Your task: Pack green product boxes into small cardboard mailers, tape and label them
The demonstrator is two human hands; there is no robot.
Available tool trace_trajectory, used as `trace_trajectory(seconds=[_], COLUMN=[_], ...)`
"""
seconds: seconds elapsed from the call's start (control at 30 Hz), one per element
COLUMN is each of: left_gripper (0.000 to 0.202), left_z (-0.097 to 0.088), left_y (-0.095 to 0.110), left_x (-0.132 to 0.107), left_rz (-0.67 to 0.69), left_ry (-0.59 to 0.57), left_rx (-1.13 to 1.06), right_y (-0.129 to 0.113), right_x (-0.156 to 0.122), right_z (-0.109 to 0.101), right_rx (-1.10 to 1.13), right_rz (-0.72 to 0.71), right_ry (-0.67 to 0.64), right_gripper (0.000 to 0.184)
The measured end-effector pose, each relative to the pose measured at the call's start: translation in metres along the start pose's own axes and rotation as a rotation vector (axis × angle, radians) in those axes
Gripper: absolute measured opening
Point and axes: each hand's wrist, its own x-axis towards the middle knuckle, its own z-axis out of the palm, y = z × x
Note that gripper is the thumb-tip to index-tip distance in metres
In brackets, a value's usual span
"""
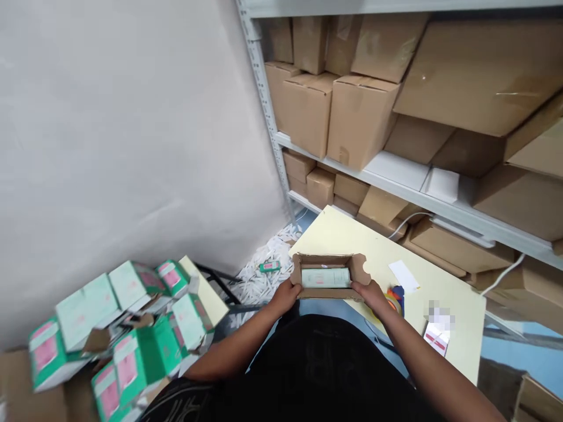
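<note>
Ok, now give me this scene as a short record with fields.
Held: open brown cardboard box
Grip: left hand at its left end, right hand at its right end
Inside box: pale green rectangular carton
Work surface: pale yellow tabletop bearing a flat white card
Left side: pile of green, white and pink cartons
Floor: scattered white scraps
Shelving: pale metal rack holding brown cardboard boxes

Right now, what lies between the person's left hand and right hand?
In the head view, an open cardboard box lies between them, with a pale green carton inside.
</note>
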Motion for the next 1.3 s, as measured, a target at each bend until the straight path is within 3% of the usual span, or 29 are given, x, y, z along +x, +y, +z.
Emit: trace_trajectory(seconds=[0.13, 0.3, 0.53, 0.73, 1.0, 1.1, 1.17, 1.2, 1.3], left_gripper=[0.034, 0.046, 0.062, 0.064, 0.058, 0.060, 0.054, 0.052, 0.048], left_z=[0.004, -0.007, -0.033, -0.067, -0.140, -0.182, -0.220, -0.242, -0.311], left_y=[-0.014, -0.045, -0.106, -0.184, -0.273, -0.300, -0.315, -0.321, -0.334], left_x=[-0.057, -0.130, -0.239, -0.342, -0.480, -0.521, -0.542, -0.550, -0.556], left_rz=[-0.049, -0.032, -0.054, 0.008, 0.119, 0.107, 0.104, 0.082, -0.049], left_ry=[0.190, 0.382, 0.690, 0.860, 0.805, 0.690, 0.612, 0.642, 0.922], left_rx=[-0.129, -0.309, -0.405, -0.452, -0.418, -0.450, -0.429, -0.413, -0.281], right_y=[-0.025, -0.052, -0.062, -0.054, -0.048, -0.052, -0.053, -0.053, -0.051], right_x=[-0.014, -0.036, -0.091, -0.169, -0.279, -0.305, -0.315, -0.318, -0.321], right_z=[0.006, 0.048, 0.143, 0.240, 0.356, 0.387, 0.404, 0.412, 0.435], right_rx=[-0.220, -0.403, -0.482, -0.531, -0.481, -0.494, -0.532, -0.549, -0.583], right_rz=[-0.024, -0.129, -0.345, -0.543, -0.692, -0.688, -0.663, -0.659, -0.665], right_ry=[-0.075, -0.181, -0.332, -0.455, -0.580, -0.622, -0.649, -0.658, -0.692], right_gripper=[0.047, 0.054, 0.055, 0.044, 0.043, 0.042, 0.041, 0.040, 0.040])
